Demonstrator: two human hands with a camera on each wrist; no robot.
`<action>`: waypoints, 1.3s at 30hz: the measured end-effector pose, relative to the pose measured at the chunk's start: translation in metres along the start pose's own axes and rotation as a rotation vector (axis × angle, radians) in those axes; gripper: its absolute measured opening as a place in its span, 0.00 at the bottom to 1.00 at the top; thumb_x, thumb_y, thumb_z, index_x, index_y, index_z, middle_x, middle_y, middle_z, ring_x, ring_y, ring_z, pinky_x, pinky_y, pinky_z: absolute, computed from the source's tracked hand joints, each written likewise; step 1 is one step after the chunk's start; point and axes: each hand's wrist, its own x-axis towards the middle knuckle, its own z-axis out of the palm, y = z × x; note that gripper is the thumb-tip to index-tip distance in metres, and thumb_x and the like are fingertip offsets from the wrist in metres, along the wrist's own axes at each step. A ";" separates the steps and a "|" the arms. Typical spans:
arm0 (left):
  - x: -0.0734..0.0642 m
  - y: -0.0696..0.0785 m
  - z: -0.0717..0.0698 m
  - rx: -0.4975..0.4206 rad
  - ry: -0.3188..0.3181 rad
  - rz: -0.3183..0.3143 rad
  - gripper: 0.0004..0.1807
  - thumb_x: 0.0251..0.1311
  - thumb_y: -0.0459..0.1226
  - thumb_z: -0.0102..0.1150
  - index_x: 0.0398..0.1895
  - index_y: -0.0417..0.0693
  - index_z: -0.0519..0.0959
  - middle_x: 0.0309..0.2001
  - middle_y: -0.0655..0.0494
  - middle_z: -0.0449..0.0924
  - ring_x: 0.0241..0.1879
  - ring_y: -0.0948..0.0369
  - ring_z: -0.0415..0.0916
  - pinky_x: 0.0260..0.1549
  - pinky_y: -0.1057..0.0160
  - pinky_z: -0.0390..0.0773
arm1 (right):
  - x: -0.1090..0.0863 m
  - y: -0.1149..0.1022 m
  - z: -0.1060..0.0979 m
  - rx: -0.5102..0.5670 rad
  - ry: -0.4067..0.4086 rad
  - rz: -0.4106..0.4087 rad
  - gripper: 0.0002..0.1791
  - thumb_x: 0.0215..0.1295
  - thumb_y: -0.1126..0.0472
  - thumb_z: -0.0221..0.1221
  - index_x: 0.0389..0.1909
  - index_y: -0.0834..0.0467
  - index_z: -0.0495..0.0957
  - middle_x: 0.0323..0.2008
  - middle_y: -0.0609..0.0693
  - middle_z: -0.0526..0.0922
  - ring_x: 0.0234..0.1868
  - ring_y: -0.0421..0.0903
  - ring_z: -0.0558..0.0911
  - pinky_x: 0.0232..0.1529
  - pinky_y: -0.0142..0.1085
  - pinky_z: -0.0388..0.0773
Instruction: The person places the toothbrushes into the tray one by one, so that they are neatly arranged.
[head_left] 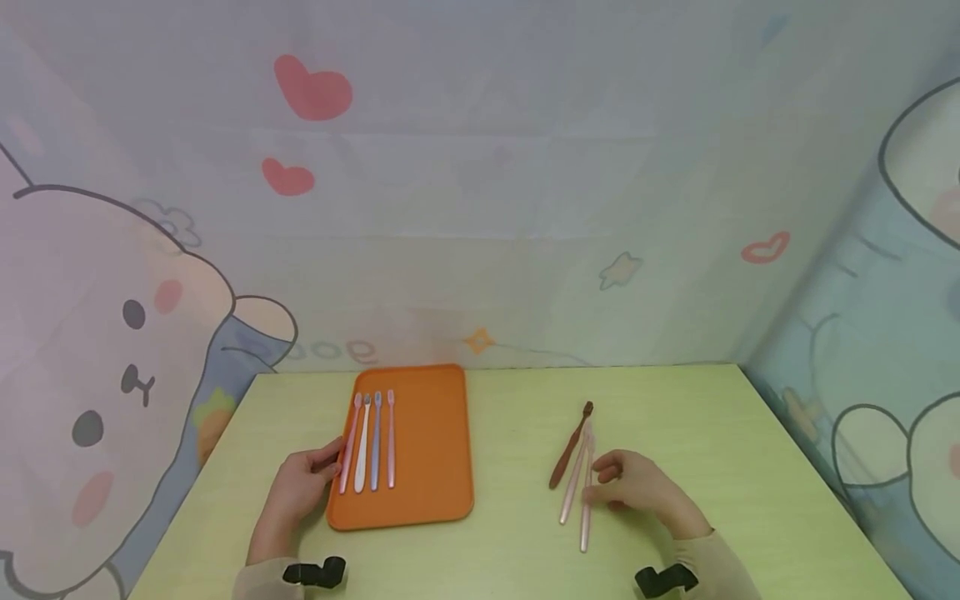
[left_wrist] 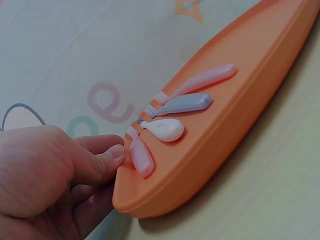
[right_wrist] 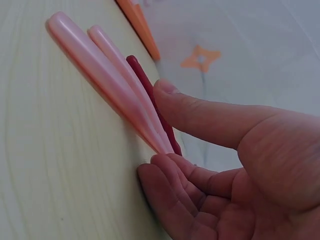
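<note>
My left hand [head_left: 302, 482] holds the left rim of an orange tray [head_left: 435, 442], thumb at the edge in the left wrist view. Four toothbrushes lie side by side at the tray's left: a pink toothbrush [head_left: 350, 450], a white toothbrush [head_left: 362, 458], a blue toothbrush [head_left: 375, 454] and another pink toothbrush [head_left: 391, 450]. On the table, my right hand [head_left: 637, 485] is at the nearer pink toothbrush [head_left: 585, 525], thumb and fingers apart around it in the right wrist view. Beside it lie a second pink toothbrush [head_left: 572, 492] and a brown toothbrush [head_left: 566, 457], heads together.
The pale yellow-green table [head_left: 517, 567] ends at a cloth backdrop [head_left: 525, 208] printed with hearts and cartoon animals. Table surface separates the tray from the loose toothbrushes. A black strap [head_left: 315, 572] crosses the left sleeve, and another strap [head_left: 666, 580] the right.
</note>
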 end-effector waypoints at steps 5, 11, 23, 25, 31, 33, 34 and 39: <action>-0.001 0.001 -0.001 -0.008 -0.002 -0.004 0.26 0.75 0.28 0.59 0.74 0.38 0.73 0.74 0.38 0.72 0.75 0.38 0.66 0.73 0.38 0.65 | -0.003 -0.005 0.005 -0.059 0.030 -0.010 0.32 0.54 0.60 0.81 0.55 0.70 0.79 0.42 0.55 0.82 0.31 0.46 0.83 0.34 0.40 0.85; 0.000 0.003 -0.001 -0.011 -0.003 -0.007 0.26 0.76 0.28 0.59 0.74 0.38 0.73 0.74 0.39 0.72 0.76 0.38 0.64 0.74 0.37 0.64 | -0.004 -0.011 0.007 -0.112 0.052 -0.031 0.31 0.52 0.61 0.82 0.53 0.70 0.79 0.41 0.55 0.81 0.32 0.46 0.81 0.34 0.37 0.83; -0.001 0.006 -0.001 -0.013 0.000 -0.004 0.25 0.76 0.27 0.58 0.74 0.37 0.73 0.74 0.38 0.72 0.76 0.37 0.65 0.73 0.38 0.65 | -0.009 -0.019 0.005 -0.090 0.071 0.022 0.30 0.52 0.66 0.78 0.54 0.71 0.78 0.41 0.56 0.81 0.32 0.46 0.82 0.34 0.39 0.86; -0.001 0.007 -0.001 -0.008 0.002 -0.001 0.25 0.75 0.27 0.59 0.74 0.37 0.73 0.73 0.37 0.72 0.75 0.37 0.66 0.73 0.38 0.66 | -0.010 -0.019 0.005 -0.070 0.074 0.032 0.29 0.51 0.69 0.75 0.55 0.72 0.77 0.40 0.56 0.80 0.31 0.47 0.83 0.33 0.40 0.87; -0.003 0.008 -0.001 -0.005 -0.004 -0.002 0.25 0.76 0.27 0.59 0.74 0.36 0.73 0.74 0.37 0.72 0.75 0.38 0.66 0.73 0.39 0.66 | -0.010 -0.018 0.005 -0.038 0.079 0.057 0.29 0.51 0.73 0.72 0.56 0.73 0.77 0.38 0.56 0.79 0.29 0.47 0.84 0.31 0.41 0.89; -0.003 0.008 0.000 -0.009 -0.006 -0.005 0.25 0.76 0.27 0.58 0.74 0.36 0.73 0.74 0.37 0.71 0.75 0.38 0.66 0.73 0.39 0.66 | -0.010 -0.018 0.005 -0.044 0.085 0.057 0.29 0.50 0.73 0.72 0.55 0.73 0.77 0.37 0.56 0.80 0.28 0.47 0.84 0.30 0.41 0.89; -0.003 0.008 0.000 -0.010 -0.006 -0.006 0.25 0.76 0.27 0.58 0.74 0.36 0.72 0.74 0.37 0.71 0.76 0.38 0.66 0.73 0.39 0.65 | -0.010 -0.018 0.005 -0.046 0.088 0.058 0.28 0.50 0.73 0.71 0.55 0.73 0.77 0.37 0.56 0.80 0.27 0.47 0.85 0.30 0.41 0.89; -0.004 0.006 0.000 -0.016 -0.006 -0.013 0.26 0.76 0.27 0.58 0.75 0.36 0.72 0.74 0.37 0.71 0.76 0.38 0.65 0.74 0.38 0.65 | -0.012 -0.020 0.005 -0.045 0.091 0.064 0.28 0.49 0.74 0.70 0.54 0.74 0.77 0.36 0.56 0.80 0.26 0.47 0.85 0.29 0.41 0.89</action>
